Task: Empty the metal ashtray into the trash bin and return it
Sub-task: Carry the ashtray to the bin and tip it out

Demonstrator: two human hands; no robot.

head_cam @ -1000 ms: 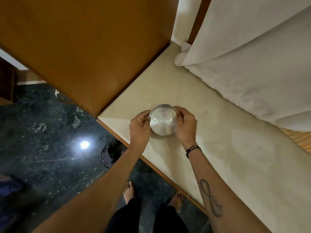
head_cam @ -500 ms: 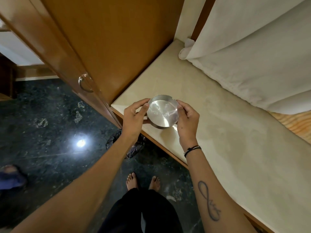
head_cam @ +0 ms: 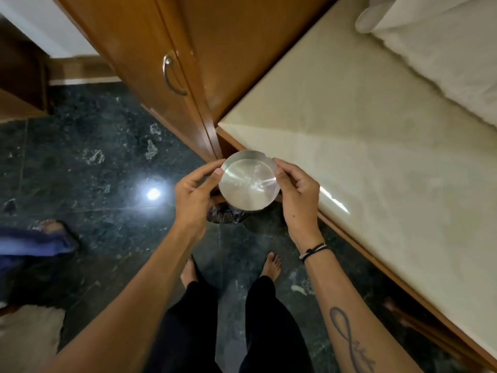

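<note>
At the bottom centre of the frame, black trousers (head_cam: 226, 332) and two bare feet (head_cam: 271, 265) are seen on the dark green marble floor (head_cam: 94, 157). Two bare forearms are stretched up from the lower edge; an infinity tattoo (head_cam: 349, 343) is seen on the right forearm and a black-and-white wristband (head_cam: 313, 250) on the right wrist. The metal ashtray (head_cam: 248, 181) is held in mid-air at frame centre, clear of the counter, its shiny inside turned toward the camera, rim notches visible at its top. It is pinched at its left rim by the left hand (head_cam: 195, 196) and at its right rim by the right hand (head_cam: 297, 195), thumbs on the near edge. Directly below and mostly hidden by the ashtray, the trash bin (head_cam: 224, 215) with a black liner is seen on the floor. A cream stone countertop (head_cam: 376, 157) is spread across the right side, with white bedding (head_cam: 443, 55) at upper right. A wooden cabinet door (head_cam: 139, 49) with a metal handle (head_cam: 170, 74) is seen at upper centre. A blue-clad leg (head_cam: 35, 243) is visible at the left edge.
</note>
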